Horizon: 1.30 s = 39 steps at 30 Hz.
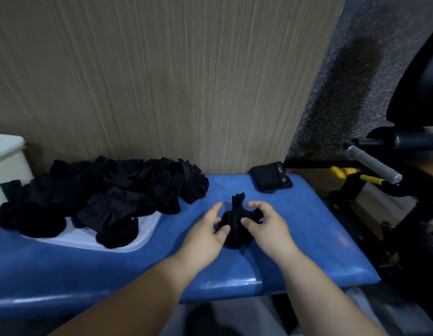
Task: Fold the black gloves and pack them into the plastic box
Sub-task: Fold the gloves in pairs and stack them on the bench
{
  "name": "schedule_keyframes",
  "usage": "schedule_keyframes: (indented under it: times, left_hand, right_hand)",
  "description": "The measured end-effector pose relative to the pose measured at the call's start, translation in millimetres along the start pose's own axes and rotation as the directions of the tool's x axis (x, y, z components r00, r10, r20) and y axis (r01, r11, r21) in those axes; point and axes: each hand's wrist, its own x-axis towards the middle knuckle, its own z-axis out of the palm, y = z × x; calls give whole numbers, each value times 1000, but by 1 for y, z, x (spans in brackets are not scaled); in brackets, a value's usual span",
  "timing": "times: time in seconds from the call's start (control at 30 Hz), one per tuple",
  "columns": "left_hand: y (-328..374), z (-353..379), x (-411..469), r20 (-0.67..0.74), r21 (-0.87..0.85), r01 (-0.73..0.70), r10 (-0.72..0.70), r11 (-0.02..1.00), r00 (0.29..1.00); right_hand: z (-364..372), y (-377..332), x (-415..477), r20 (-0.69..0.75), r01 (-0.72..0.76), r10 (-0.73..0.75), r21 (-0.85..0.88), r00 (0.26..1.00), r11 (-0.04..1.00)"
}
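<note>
A bunched black glove (235,224) lies on the blue padded bench (307,238), its fingers pointing away from me. My left hand (210,229) pinches its left side between thumb and fingers. From the right, my right hand (263,224) grips the other side of the same glove. A heap of black gloves (108,190) covers a white plastic tray (89,241) at the left. At the far left edge stands a white plastic box (7,161), only partly in view.
A black folded item with a phone (271,177) lies at the bench's back right corner. A wooden panel (162,81) rises behind the bench. Black exercise equipment with a grey handle (373,163) and yellow parts stands at the right.
</note>
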Motion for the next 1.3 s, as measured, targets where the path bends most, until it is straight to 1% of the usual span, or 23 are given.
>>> schedule_keyframes:
  times: [0.1, 0.17, 0.23, 0.3, 0.37, 0.43, 0.5, 0.6, 0.7, 0.77, 0.87, 0.97, 1.1, 1.17, 1.3]
  left_hand:
    - [-2, 8, 6, -14, 111, -44, 46, 993, 999]
    - [-1, 13, 8, -21, 206, -74, 80, 976, 997]
    - [1, 17, 9, -36, 281, -94, 108, 955, 993]
    - [3, 20, 8, -64, 302, -102, 127, 948, 990]
    - [5, 21, 5, -84, 321, -98, 132, 942, 988]
    - [5, 21, 2, -91, 341, -101, 140, 935, 986]
    - [5, 23, 1, -83, 317, -121, 155, 941, 985]
    - [3, 24, 1, -58, 242, -145, 163, 959, 985]
    - [-2, 23, 4, 1, 288, -154, 160, 945, 987]
    - [-4, 22, 5, 41, 284, -165, 160, 945, 986]
    - [-4, 19, 5, 93, 227, -171, 153, 959, 984]
    - [0, 14, 6, 126, 110, -142, 128, 984, 984]
    - [9, 16, 4, 142, -8, -119, 119, 993, 983]
    - [7, 13, 3, 139, 31, -89, 84, 996, 987]
    - [1, 10, 9, 158, 82, -54, 40, 995, 987]
  right_hand:
    - [-10, 9, 3, -61, -11, 12, 28, 998, 1000]
    - [-15, 13, 3, -71, -7, 8, 22, 997, 1000]
    - [-21, 15, 3, -93, 25, -28, -37, 995, 999]
    - [-28, 15, 3, -116, 31, -45, -124, 992, 992]
    - [-36, 16, 3, -73, -19, 8, -150, 997, 989]
    - [-40, 16, 0, 50, -73, 79, -110, 996, 991]
    - [-40, 16, -3, 130, -79, 94, -116, 987, 990]
    - [-40, 15, -5, 167, -60, 80, -123, 983, 991]
    - [-39, 16, -6, 230, -26, 50, -107, 972, 994]
    - [-38, 17, -7, 245, -5, 35, -122, 969, 993]
    - [-37, 18, -5, 233, 30, 3, -135, 972, 990]
    - [-34, 19, -3, 208, 73, -39, -156, 977, 985]
    - [-31, 25, 0, 130, 132, -106, -216, 986, 967]
    - [-27, 23, -1, 146, 147, -111, -263, 983, 954]
    - [-24, 18, -5, 129, 133, -95, -328, 987, 935]
